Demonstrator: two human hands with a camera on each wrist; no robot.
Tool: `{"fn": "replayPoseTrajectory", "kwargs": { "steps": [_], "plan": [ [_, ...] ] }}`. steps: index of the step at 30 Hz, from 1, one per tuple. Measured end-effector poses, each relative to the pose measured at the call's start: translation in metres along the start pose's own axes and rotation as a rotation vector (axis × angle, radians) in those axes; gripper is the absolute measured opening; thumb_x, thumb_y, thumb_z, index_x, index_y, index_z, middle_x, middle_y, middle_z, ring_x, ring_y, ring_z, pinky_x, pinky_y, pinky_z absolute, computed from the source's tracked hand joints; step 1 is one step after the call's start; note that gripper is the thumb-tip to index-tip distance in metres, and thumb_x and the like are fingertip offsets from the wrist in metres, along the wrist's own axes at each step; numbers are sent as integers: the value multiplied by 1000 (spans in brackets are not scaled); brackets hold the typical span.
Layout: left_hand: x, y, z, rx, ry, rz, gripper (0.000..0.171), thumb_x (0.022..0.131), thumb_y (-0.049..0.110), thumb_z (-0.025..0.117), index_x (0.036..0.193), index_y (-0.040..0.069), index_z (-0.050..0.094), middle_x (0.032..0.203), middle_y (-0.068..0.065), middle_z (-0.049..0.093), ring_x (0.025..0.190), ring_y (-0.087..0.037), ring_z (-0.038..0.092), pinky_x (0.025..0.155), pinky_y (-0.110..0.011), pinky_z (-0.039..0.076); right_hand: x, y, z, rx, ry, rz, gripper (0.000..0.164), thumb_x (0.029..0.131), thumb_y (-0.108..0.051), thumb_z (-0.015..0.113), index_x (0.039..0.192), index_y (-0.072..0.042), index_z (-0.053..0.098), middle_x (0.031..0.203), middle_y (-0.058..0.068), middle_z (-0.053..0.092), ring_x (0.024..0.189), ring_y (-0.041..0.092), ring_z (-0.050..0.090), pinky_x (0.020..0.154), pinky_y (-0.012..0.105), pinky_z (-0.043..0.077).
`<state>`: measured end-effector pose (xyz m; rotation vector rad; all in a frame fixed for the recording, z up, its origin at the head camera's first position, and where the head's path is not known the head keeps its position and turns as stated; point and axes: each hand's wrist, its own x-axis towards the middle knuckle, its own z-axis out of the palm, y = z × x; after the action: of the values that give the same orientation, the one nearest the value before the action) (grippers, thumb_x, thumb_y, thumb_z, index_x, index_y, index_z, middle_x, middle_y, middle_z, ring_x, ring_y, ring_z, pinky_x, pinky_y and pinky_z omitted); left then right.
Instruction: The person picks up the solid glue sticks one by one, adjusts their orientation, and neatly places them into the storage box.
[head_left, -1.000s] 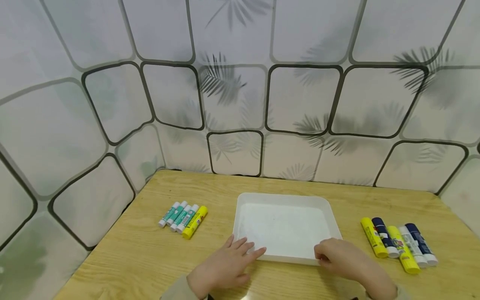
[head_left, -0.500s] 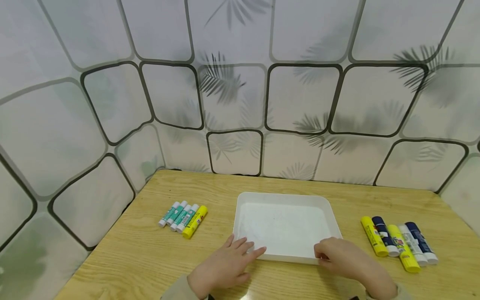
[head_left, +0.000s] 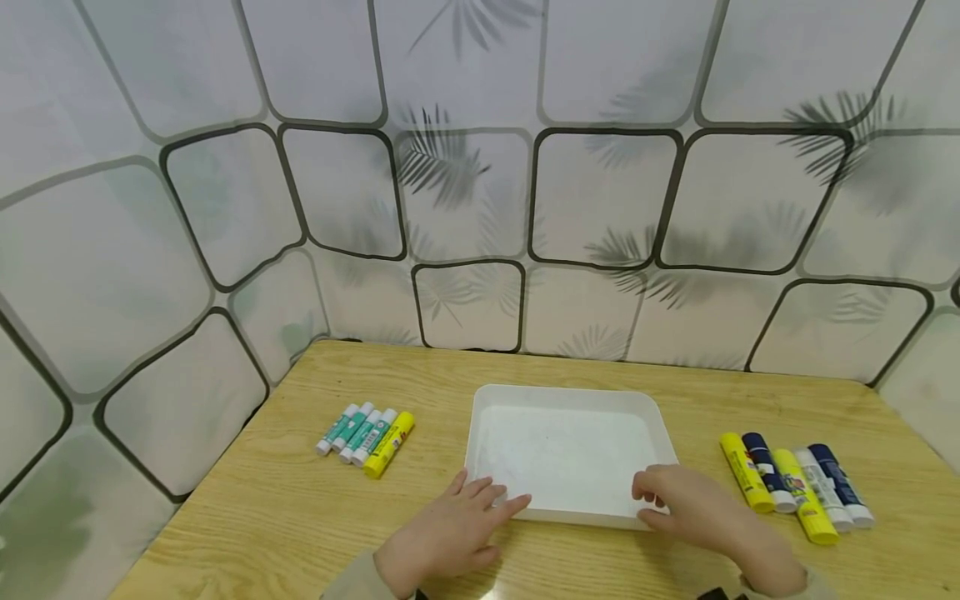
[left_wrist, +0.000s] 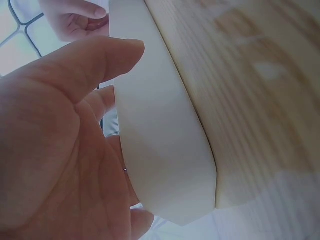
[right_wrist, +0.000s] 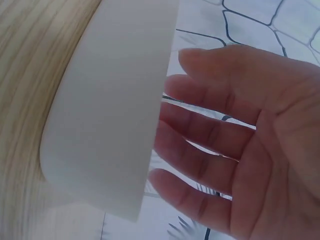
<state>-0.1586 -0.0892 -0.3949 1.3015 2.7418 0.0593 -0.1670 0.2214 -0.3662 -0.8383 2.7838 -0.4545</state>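
A shallow white rectangular tray [head_left: 573,446] lies on the wooden table in the head view. My left hand [head_left: 453,533] is at its front left corner, fingers spread and fairly straight over the rim. In the left wrist view the thumb [left_wrist: 120,52] lies across the tray's outer wall [left_wrist: 160,120]. My right hand [head_left: 697,512] hovers at the front right corner, fingers loosely bent and thumb apart from them. Nothing sits between thumb and fingers there; the right wrist view shows the fingertips [right_wrist: 165,182] close by the tray's wall [right_wrist: 110,110].
To the left lie several teal-and-white glue sticks [head_left: 367,435] in a row with one yellow glue stick [head_left: 390,445]. Another row on the right has yellow [head_left: 747,472], navy [head_left: 768,472] and white [head_left: 823,490] glue sticks. A patterned curtain [head_left: 480,208] stands behind the table.
My right hand has let go of the tray's front right rim, its thumb and fingers parting and the hand lifting slightly. The left hand and the tray stay in place.
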Motion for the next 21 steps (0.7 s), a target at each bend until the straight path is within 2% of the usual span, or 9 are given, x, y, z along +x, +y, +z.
{"fn": "replayPoseTrajectory", "kwargs": {
  "steps": [4,8,15,21],
  "plan": [
    [0,0,1,-1,0,-5,62,84,33,57,138,26,28,130,-2,43,121,-20,35,96,-48,28,-1,2,-2,-46,69,16,12,77,-19,67,83,-16,58,77,-11,52,66,5,48,56,25,44],
    [1,-1,1,-8,-10,-17,62,84,33,57,138,27,28,130,-2,42,121,-20,35,97,-49,28,-1,4,-5,-94,138,75,13,75,-18,68,83,-15,59,76,-10,53,65,6,49,55,24,44],
    [2,-1,2,-11,-4,-13,60,84,33,57,137,28,30,129,-1,43,120,-20,36,96,-49,28,-5,3,-16,-95,175,249,15,74,-18,69,85,-12,61,80,-3,57,69,12,53,56,27,45],
    [1,-2,2,-28,-1,7,60,84,32,57,138,28,29,129,-2,43,120,-20,36,96,-49,29,-11,13,-23,-129,211,295,16,74,-18,69,86,-11,61,79,-1,57,68,14,53,52,29,44]
  ]
}}
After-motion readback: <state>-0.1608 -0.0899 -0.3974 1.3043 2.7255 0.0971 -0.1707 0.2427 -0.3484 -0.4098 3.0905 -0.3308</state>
